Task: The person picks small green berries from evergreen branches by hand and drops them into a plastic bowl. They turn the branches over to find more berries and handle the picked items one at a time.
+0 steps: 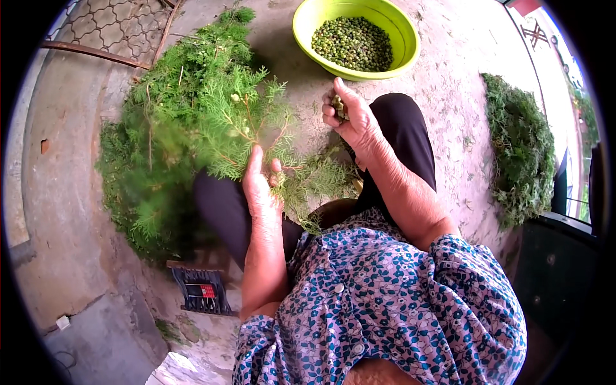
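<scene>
My left hand is closed around a feathery green conifer branch, whose reddish twigs spread above and to the right of the fingers. A few pale round seed cones show among its leaves. My right hand is curled, thumb up, around a small cluster of greenish-brown seed cones. It is just below the rim of a yellow-green plastic basin. Inside that basin lies a heap of small round green and brown seed cones.
A large pile of cut green branches lies on the left. Another heap of greenery sits at the right. A dark slatted object with a red patch stands at lower left. Leaf bits litter the concrete floor.
</scene>
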The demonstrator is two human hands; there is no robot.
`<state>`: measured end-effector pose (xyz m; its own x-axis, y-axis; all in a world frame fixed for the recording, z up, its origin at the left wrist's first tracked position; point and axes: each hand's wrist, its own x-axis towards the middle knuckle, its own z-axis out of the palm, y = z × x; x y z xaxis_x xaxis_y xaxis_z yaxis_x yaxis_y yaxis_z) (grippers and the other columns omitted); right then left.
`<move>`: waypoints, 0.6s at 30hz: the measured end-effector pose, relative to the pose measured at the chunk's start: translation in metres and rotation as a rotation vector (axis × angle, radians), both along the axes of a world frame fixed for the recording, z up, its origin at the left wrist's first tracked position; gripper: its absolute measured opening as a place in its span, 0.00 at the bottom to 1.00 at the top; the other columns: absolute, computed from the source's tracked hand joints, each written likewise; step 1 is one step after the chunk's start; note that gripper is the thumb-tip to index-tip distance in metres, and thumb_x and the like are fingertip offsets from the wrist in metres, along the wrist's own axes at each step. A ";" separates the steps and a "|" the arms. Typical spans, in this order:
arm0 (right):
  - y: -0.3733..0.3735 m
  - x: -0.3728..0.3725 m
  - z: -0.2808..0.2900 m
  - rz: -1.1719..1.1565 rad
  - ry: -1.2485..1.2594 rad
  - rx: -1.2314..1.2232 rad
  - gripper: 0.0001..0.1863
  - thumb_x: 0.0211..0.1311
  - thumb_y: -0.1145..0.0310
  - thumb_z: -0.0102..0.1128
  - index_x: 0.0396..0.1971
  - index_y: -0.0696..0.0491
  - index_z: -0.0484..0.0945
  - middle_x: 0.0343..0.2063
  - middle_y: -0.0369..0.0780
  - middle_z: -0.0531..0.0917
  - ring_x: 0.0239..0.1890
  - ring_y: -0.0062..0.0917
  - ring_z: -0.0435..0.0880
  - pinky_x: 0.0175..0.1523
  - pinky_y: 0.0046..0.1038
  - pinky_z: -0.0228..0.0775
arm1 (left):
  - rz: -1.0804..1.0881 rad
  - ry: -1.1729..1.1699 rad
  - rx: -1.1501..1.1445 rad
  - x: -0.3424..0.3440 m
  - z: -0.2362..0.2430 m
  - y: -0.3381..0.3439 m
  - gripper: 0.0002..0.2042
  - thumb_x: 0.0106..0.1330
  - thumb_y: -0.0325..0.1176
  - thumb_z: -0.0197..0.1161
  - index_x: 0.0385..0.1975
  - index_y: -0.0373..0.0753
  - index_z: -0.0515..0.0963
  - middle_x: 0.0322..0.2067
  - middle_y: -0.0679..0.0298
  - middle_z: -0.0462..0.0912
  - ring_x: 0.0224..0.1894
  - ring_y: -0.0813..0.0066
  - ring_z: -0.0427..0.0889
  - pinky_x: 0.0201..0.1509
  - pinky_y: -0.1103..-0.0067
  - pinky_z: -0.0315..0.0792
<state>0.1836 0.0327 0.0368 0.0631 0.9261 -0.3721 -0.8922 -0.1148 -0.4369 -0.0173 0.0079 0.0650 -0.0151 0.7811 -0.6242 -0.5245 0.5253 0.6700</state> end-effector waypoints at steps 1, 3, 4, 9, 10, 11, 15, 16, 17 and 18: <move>0.000 -0.002 -0.004 0.018 -0.066 0.020 0.11 0.58 0.62 0.55 0.24 0.53 0.70 0.19 0.34 0.69 0.18 0.19 0.67 0.18 0.19 0.53 | 0.040 -0.027 0.001 -0.002 -0.002 0.002 0.10 0.62 0.41 0.56 0.33 0.41 0.70 0.14 0.67 0.69 0.09 0.84 0.59 0.12 0.88 0.55; -0.005 -0.005 -0.010 0.050 -0.138 -0.139 0.11 0.59 0.61 0.55 0.24 0.52 0.71 0.16 0.32 0.68 0.15 0.16 0.64 0.16 0.17 0.53 | 0.002 -0.030 0.035 -0.004 -0.002 0.001 0.10 0.62 0.41 0.55 0.32 0.42 0.70 0.14 0.68 0.68 0.09 0.84 0.59 0.12 0.88 0.55; -0.009 -0.008 -0.008 0.122 -0.203 -0.181 0.10 0.59 0.63 0.55 0.24 0.53 0.72 0.16 0.32 0.68 0.16 0.15 0.64 0.17 0.17 0.53 | -0.009 -0.038 0.035 -0.004 -0.001 0.000 0.10 0.62 0.41 0.55 0.32 0.42 0.70 0.14 0.68 0.68 0.10 0.84 0.60 0.12 0.87 0.56; -0.016 -0.030 -0.020 0.450 -0.243 -0.087 0.06 0.59 0.69 0.54 0.27 0.56 0.75 0.17 0.34 0.75 0.13 0.15 0.67 0.13 0.17 0.54 | -0.044 -0.074 0.034 -0.006 0.002 -0.001 0.10 0.64 0.42 0.53 0.32 0.42 0.69 0.13 0.69 0.67 0.11 0.83 0.62 0.14 0.86 0.58; -0.017 -0.034 -0.015 0.443 -0.176 -0.073 0.04 0.60 0.71 0.53 0.30 0.55 0.74 0.19 0.34 0.76 0.13 0.15 0.67 0.13 0.17 0.53 | -0.031 -0.069 0.019 -0.004 0.005 -0.001 0.10 0.64 0.42 0.52 0.32 0.42 0.69 0.13 0.70 0.66 0.12 0.83 0.63 0.14 0.86 0.58; -0.016 -0.035 -0.011 0.444 -0.174 -0.072 0.04 0.60 0.71 0.53 0.30 0.55 0.74 0.19 0.34 0.76 0.13 0.15 0.67 0.13 0.17 0.53 | -0.031 -0.067 0.019 -0.006 0.003 -0.001 0.10 0.64 0.42 0.52 0.32 0.42 0.69 0.13 0.70 0.66 0.12 0.83 0.63 0.14 0.86 0.58; -0.016 -0.038 -0.010 0.364 -0.026 -0.043 0.06 0.61 0.73 0.50 0.37 0.51 0.74 0.25 0.32 0.76 0.14 0.14 0.63 0.14 0.15 0.47 | -0.068 -0.075 -0.004 -0.006 0.001 -0.003 0.11 0.64 0.42 0.53 0.32 0.41 0.70 0.14 0.70 0.67 0.12 0.83 0.63 0.14 0.86 0.59; -0.015 -0.035 -0.005 0.383 -0.018 0.010 0.06 0.60 0.73 0.51 0.37 0.52 0.74 0.25 0.32 0.76 0.13 0.14 0.63 0.14 0.15 0.46 | -0.066 -0.049 -0.022 -0.006 0.000 -0.002 0.11 0.64 0.42 0.53 0.32 0.41 0.70 0.14 0.70 0.67 0.13 0.83 0.64 0.14 0.87 0.59; -0.013 -0.034 -0.003 0.402 -0.009 0.063 0.07 0.60 0.74 0.51 0.37 0.52 0.74 0.25 0.32 0.76 0.13 0.14 0.62 0.14 0.15 0.46 | -0.064 -0.022 -0.040 -0.005 -0.001 -0.002 0.10 0.63 0.42 0.54 0.32 0.41 0.71 0.14 0.70 0.67 0.13 0.83 0.64 0.14 0.87 0.59; -0.011 -0.034 -0.008 0.384 -0.041 0.033 0.05 0.59 0.74 0.53 0.35 0.53 0.74 0.23 0.31 0.76 0.12 0.14 0.62 0.14 0.16 0.47 | -0.055 -0.010 -0.038 -0.005 -0.001 -0.002 0.09 0.62 0.40 0.56 0.33 0.41 0.71 0.17 0.70 0.68 0.14 0.84 0.65 0.14 0.88 0.60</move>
<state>0.1497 0.0214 0.0291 -0.2767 0.8965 -0.3461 -0.7683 -0.4227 -0.4807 -0.0227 0.0060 0.0641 0.0334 0.7563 -0.6533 -0.5009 0.5784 0.6439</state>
